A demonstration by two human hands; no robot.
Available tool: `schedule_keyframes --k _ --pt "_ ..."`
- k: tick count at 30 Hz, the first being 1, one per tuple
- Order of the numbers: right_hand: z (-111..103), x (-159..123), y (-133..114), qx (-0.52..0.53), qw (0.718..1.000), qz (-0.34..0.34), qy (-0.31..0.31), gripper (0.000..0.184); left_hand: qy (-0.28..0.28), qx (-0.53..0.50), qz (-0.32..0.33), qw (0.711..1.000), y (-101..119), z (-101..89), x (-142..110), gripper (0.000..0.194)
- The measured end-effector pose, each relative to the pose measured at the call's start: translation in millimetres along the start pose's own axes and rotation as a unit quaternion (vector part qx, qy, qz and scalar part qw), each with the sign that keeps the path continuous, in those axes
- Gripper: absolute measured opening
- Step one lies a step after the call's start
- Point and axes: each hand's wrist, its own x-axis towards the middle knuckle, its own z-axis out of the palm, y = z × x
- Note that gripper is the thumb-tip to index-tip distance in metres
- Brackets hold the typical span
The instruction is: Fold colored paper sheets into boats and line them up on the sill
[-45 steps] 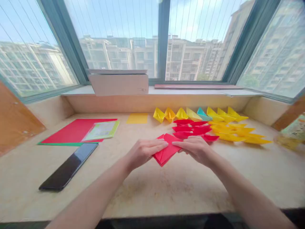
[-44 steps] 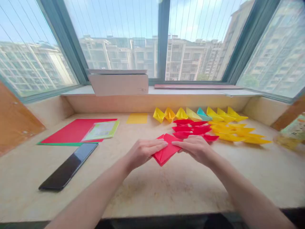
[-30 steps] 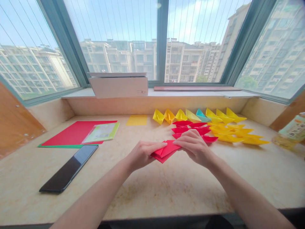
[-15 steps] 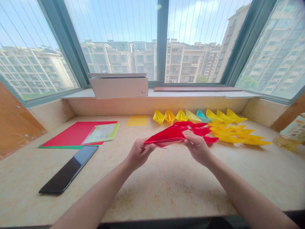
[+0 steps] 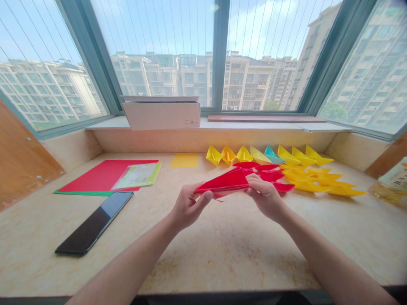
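Between my hands, above the counter, is a folded red paper boat (image 5: 222,181), pointed toward the left. My left hand (image 5: 190,205) pinches its left tip, thumb along the lower edge. At the other end my right hand (image 5: 265,195) grips the right corner between thumb and fingers. The fingers behind the paper are partly hidden. Just beyond it lie several finished red paper boats (image 5: 281,187), some covered by my hand and the held boat. Several yellow paper boats (image 5: 345,190) stand to the right, and a blue-green one (image 5: 271,154) sits in the back row.
On the left are red paper sheets (image 5: 92,176) with a clear packet (image 5: 138,176) on top and a black phone (image 5: 95,223) touching their edge. A yellow sheet (image 5: 184,159) lies at the back. A white box (image 5: 162,115) stands on the sill; a bottle (image 5: 392,180) is far right.
The camera view has shifted slightly. Both hands keep their hold on the red boat, and its left end has turned a little, with the left thumb more extended along the edge.
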Motion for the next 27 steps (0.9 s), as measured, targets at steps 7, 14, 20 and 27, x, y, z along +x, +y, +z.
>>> schedule_keyframes --k 7,14,20,27 --pt "2.6 -2.1 0.7 0.025 0.999 0.023 -0.04 0.035 -0.006 -0.003 -0.019 1.0 -0.6 1.2 -0.4 0.07" --pt "1.8 -2.8 -2.1 0.022 0.998 0.038 -0.048 0.042 0.014 -0.012 -0.064 0.998 -0.8 4.7 -1.5 0.059" --pt "5.2 -1.3 -8.3 0.106 0.987 0.117 0.012 0.035 0.018 -0.164 -0.151 0.975 -5.4 7.9 4.8 0.051" --pt "4.4 -1.8 -3.9 0.208 0.965 0.14 0.076 0.021 -0.043 -0.271 -0.244 0.93 -9.6 6.6 10.6 0.047"
